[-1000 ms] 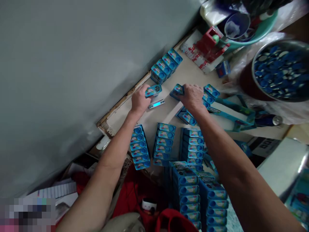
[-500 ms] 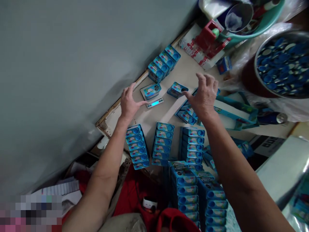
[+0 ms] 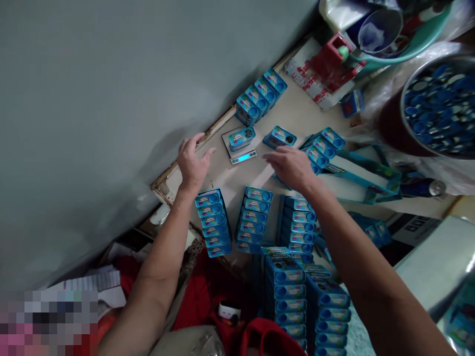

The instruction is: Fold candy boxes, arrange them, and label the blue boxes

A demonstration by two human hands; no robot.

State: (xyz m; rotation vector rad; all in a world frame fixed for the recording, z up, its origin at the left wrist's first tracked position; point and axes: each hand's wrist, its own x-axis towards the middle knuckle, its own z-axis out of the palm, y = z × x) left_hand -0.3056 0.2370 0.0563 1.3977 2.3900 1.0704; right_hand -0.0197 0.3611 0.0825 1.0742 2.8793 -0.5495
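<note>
A small blue tin-like box [image 3: 241, 139] stands on a pocket digital scale [image 3: 244, 157] whose display glows blue. My left hand [image 3: 195, 163] is left of the scale, open, with thumb and fingers apart and nothing in it. My right hand [image 3: 291, 167] is right of the scale, palm down, fingers together and curled; its underside is hidden, so I cannot see whether it holds anything. Just beyond it stands another blue box [image 3: 280, 137], apart from the scale. Both boxes have a dark round spot on the top.
Blue boxes stand in a row [image 3: 261, 96] along the wall, in another row [image 3: 322, 148] on the right, and in several columns [image 3: 254, 217] nearer me. A large pot [image 3: 403, 99] holds blue-and-white discs. A teal basin [image 3: 426, 47] and red device [image 3: 330, 62] are behind.
My right hand has come down and left from beside the loose box, its spread fingers drawing together. My left hand has shifted slightly left from the scale. The view has shifted slightly.
</note>
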